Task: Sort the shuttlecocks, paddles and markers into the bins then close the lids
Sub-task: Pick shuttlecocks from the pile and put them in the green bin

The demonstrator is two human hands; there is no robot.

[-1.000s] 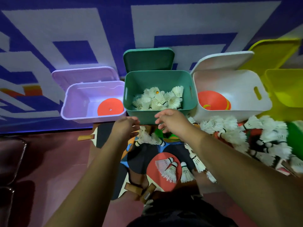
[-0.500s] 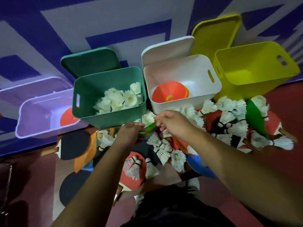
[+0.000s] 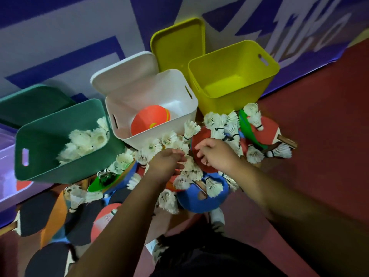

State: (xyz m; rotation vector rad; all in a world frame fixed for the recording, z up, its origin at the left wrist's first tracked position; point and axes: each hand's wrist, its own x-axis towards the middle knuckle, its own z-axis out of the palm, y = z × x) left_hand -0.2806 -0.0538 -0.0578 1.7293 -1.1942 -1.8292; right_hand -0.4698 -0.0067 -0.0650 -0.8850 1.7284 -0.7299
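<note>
**Open bins along the wall, both hands over the pile on the floor**
The yellow bin (image 3: 219, 104) is seen at one o'clock of the hands. The white bin (image 3: 159, 90), with an orange marker (image 3: 149, 121) inside, is at eleven, and the green bin (image 3: 69, 168), holding shuttlecocks (image 3: 85, 140), is at nine. Paddles (image 3: 267, 128) and loose shuttlecocks (image 3: 219, 122) are spread before the bins. The left hand (image 3: 167, 160) and right hand (image 3: 215, 154) are curled over the pile; whether anything is gripped cannot be told.
</note>
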